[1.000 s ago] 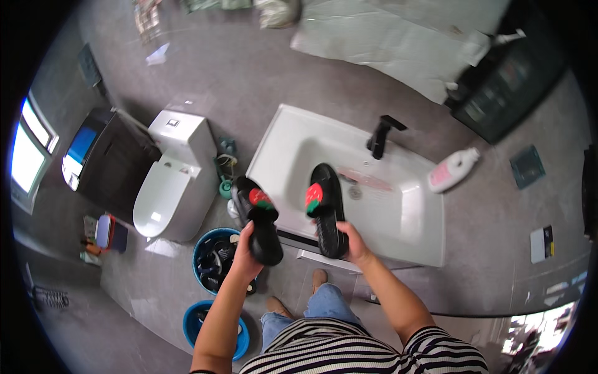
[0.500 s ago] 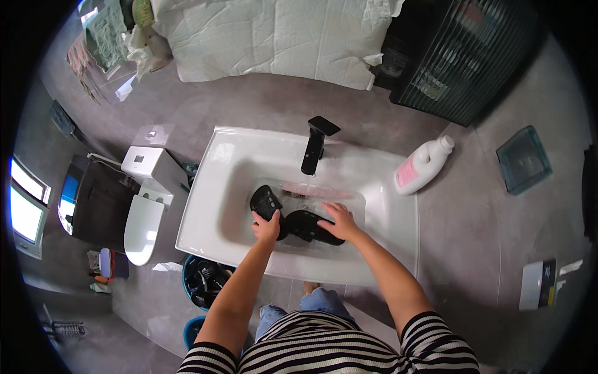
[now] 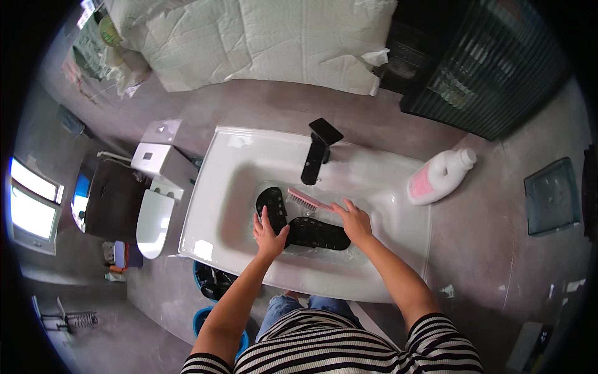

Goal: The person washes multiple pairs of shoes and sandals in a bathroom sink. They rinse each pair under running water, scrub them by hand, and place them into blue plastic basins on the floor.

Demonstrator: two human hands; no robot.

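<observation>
Two black rubber slippers (image 3: 319, 234) could slide in the wet white basin (image 3: 202, 187): left hand (image 3: 269, 241) splayed, right hand (image 3: 357, 225) at pink brush (image 3: 304, 198), grip unclear.

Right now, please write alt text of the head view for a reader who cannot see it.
Person in a striped top at a white sink: the right grip touches the handle of a pink brush; the left grip, open, touches one of two black slippers. A black faucet is behind, a white bottle at right.

Black slippers (image 3: 321, 234), white sink (image 3: 208, 206)!
Pink brush (image 3: 303, 197) here, black tap (image 3: 314, 159), white bottle (image 3: 443, 181) with pink label (image 3: 422, 183), and black-and-white striped shirt (image 3: 330, 349)!
</observation>
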